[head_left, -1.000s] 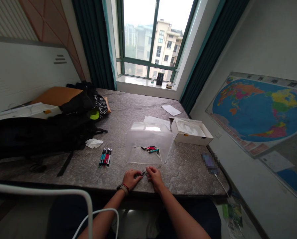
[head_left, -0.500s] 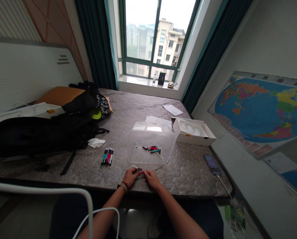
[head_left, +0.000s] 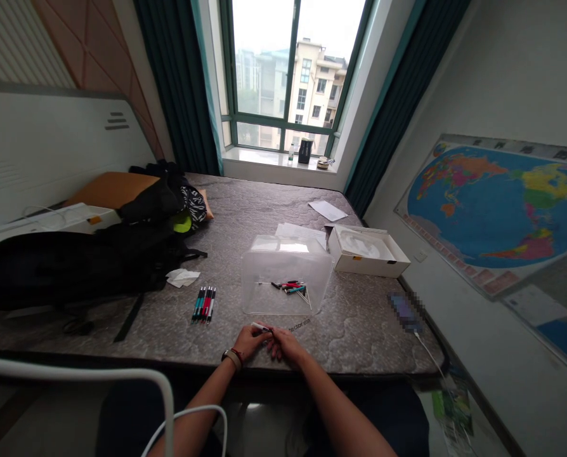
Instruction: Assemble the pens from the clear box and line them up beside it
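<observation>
My left hand point(head_left: 248, 343) is closed around a white pen point(head_left: 259, 327), whose pale barrel sticks out past the thumb toward the upper left. My right hand point(head_left: 286, 346) meets it at the pen's dark end, thumb and forefinger pinched there, with the other fingers hanging loosely below. Small details at the fingertips are hidden. Just beyond the hands lies a clear plastic bin point(head_left: 252, 298), tipped toward me, with several loose pen parts point(head_left: 295, 289) in red, teal, black and white. To the left, several pens point(head_left: 203, 305) in teal, red and white lie in a row.
A crumpled tissue point(head_left: 182, 277) and a black bag point(head_left: 74, 266) lie on the left of the mattress point(head_left: 245, 197). An open white box point(head_left: 370, 260), paper sheets point(head_left: 328, 210) and a blurred phone point(head_left: 404, 312) are to the right. A white tube rail point(head_left: 74, 369) crosses the lower left.
My right hand has shifted slightly left and over the pen's end, its lower fingers now loosened downward. The pen stays in my left hand. The view has tilted a little.
</observation>
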A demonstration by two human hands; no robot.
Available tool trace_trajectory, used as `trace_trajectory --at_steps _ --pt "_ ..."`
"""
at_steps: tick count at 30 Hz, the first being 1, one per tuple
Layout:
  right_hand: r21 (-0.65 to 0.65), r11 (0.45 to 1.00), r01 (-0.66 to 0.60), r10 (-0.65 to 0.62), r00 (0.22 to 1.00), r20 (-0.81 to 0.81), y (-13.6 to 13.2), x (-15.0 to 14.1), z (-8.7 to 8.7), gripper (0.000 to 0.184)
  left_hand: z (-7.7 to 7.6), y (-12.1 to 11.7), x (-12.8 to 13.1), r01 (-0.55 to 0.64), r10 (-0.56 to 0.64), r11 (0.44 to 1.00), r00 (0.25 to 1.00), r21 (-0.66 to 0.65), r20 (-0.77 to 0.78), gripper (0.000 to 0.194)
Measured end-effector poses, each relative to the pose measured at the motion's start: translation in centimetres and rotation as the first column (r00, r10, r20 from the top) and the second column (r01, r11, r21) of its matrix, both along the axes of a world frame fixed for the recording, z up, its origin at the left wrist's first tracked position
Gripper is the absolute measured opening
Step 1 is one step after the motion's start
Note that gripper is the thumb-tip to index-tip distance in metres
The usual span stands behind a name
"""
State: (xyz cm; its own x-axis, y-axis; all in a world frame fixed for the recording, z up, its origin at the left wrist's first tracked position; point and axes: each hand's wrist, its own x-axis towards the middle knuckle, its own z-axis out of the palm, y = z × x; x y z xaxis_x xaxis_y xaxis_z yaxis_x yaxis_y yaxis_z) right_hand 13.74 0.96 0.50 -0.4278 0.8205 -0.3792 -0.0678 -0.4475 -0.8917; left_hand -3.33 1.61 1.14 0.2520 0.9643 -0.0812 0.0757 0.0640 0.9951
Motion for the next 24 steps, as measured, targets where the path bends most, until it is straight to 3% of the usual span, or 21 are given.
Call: trace_trajectory --at_steps 7,13,18,24 --pt "-0.036 0.987 0.156 -0.156 0.988 0.006 0.0 0.0 -0.6 0.048 0.1 -0.2 0.4 -0.046 0.051 0.997 0.996 0.056 -0.08 0.039" --pt "-0.045 0.979 0.198 -0.198 0.98 0.006 -0.3 0.0 -0.6 0.043 0.1 -0.1 0.4 -0.175 0.178 0.984 0.982 0.044 -0.068 0.039" --pt "-0.057 0.972 0.229 -0.23 0.973 -0.022 -0.3 0.2 -0.6 0.048 0.4 0.0 -0.1 -0.169 0.169 0.986 0.985 -0.008 -0.028 0.038" --pt "-0.036 0.968 0.249 -0.248 0.969 0.018 0.0 0.4 -1.2 0.056 -0.5 -0.2 0.4 -0.214 0.221 0.975 0.967 0.065 -0.128 0.042"
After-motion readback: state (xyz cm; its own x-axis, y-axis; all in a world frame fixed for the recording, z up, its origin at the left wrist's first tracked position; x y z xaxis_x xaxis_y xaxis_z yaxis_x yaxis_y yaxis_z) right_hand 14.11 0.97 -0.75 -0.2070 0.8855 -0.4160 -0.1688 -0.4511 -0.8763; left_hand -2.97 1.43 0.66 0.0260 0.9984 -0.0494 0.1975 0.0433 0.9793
